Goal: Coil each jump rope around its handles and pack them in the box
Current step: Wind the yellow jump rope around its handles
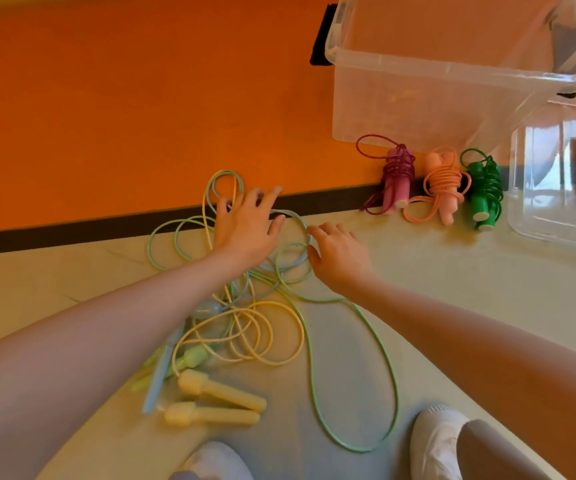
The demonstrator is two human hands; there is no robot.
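A loose tangle of pale ropes lies on the floor: a yellow rope (266, 336), a light green rope (388, 372) and a blue rope (295, 216). Two yellow handles (222, 393) lie side by side at the front, next to a blue handle (156, 379) and a light green handle (195, 356). My left hand (245, 226) hovers over the far side of the tangle with spread fingers and holds nothing. My right hand (340, 259) has its forefinger and thumb tips apart at the bend of the blue rope. The clear plastic box (428, 109) stands at the back right.
Three coiled ropes lie in front of the box: purple (397, 178), peach (444, 188) and green (484, 194). A clear lid (556, 230) lies at the right. An orange wall with a dark skirting (106, 226) runs behind. My white shoes (435, 445) are at the bottom.
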